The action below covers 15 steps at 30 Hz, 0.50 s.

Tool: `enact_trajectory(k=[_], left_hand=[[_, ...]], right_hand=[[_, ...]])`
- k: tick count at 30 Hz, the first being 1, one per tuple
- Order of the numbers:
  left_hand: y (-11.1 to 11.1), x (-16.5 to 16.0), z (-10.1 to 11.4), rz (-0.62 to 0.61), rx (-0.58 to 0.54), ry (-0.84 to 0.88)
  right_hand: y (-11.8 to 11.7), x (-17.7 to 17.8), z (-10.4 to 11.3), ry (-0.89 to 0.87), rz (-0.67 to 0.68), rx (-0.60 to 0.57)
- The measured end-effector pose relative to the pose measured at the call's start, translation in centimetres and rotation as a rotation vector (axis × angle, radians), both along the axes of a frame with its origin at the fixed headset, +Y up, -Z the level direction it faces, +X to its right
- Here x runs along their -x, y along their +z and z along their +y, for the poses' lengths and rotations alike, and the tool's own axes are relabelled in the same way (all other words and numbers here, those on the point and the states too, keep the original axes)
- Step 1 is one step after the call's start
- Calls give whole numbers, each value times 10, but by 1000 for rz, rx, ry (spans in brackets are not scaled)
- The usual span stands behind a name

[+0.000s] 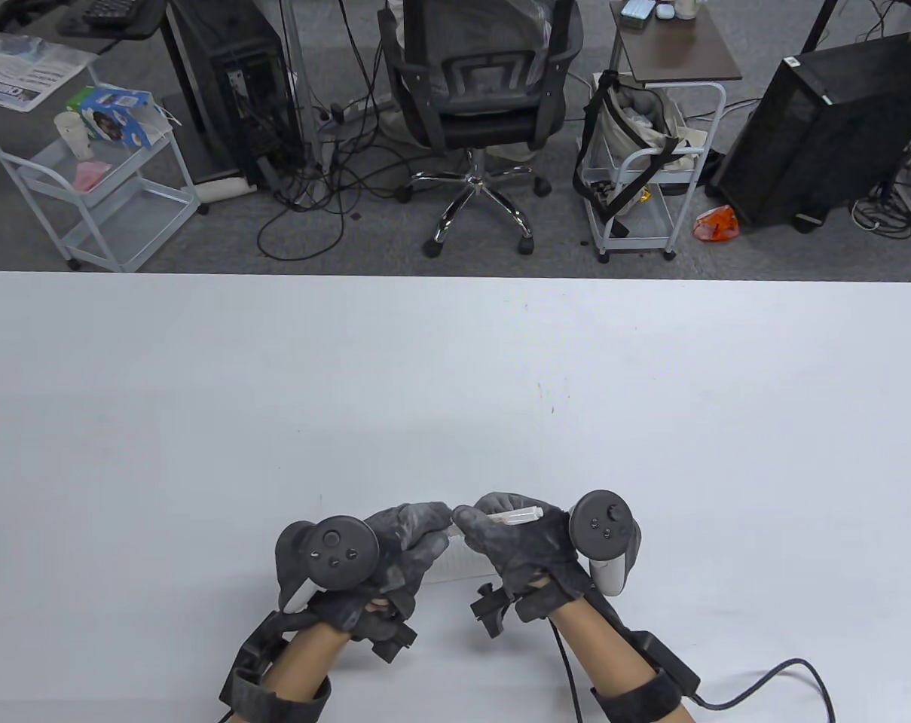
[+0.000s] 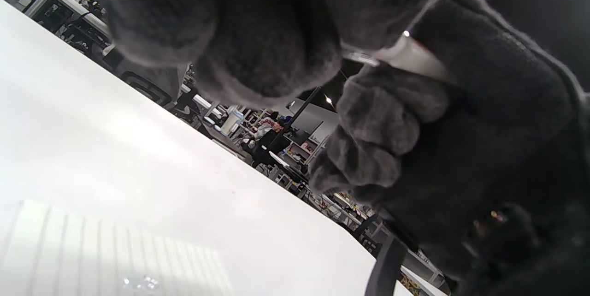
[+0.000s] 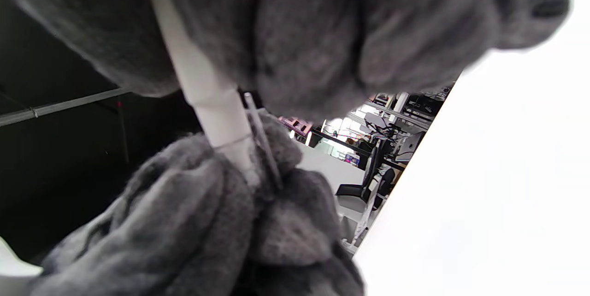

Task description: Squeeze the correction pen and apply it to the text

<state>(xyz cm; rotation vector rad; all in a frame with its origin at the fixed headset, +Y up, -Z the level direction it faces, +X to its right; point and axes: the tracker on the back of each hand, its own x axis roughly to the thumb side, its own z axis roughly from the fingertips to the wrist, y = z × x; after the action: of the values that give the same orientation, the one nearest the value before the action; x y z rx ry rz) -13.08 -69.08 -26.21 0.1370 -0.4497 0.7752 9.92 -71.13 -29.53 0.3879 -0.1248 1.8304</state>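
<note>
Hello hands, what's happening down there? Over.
Left hand and right hand both grip the pen above the table. Paper lies below. Nothing in the way.

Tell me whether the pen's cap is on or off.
Cannot tell for sure. Both hands grip the pen: the right hand holds its body and the left hand covers the other end.

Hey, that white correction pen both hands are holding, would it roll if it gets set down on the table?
Probably. The correction pen looks slim and round, so it may roll on the smooth table. It seems light: the right hand and left hand hold it by fingertips. Its clip might stop rolling.
</note>
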Motion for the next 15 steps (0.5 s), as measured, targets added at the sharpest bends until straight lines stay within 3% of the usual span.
enact_trajectory(k=[8,15], left_hand=[[-4,6,0,36,10,24],[-16,20,2,96,20,4]], right_hand=[[-8,-9,0,64,26,63],[-5,-45,24,264,-85,-23]])
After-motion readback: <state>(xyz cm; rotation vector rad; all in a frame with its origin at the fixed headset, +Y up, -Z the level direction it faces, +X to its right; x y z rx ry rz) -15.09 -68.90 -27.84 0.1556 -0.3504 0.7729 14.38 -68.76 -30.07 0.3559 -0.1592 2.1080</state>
